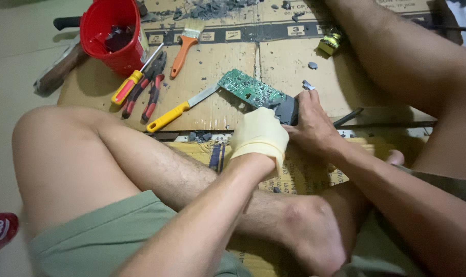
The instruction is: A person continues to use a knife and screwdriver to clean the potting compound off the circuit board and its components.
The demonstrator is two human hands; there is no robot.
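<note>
A green circuit board (249, 89) with a dark grey block (287, 108) at its near end lies tilted on cardboard. My left hand (260, 135), in a pale yellow glove, closes over the board's near end. My bare right hand (312, 124) grips the same grey end from the right. A yellow-handled knife (175, 113) lies just left of the board, its blade running under the board's far corner.
A red bucket (113, 36) stands at the back left, with a red-and-yellow screwdriver (132, 83), red-handled pliers (148, 90) and an orange-handled brush (185, 45) beside it. Grey chips litter the cardboard (284, 61). My bare legs flank the work on both sides.
</note>
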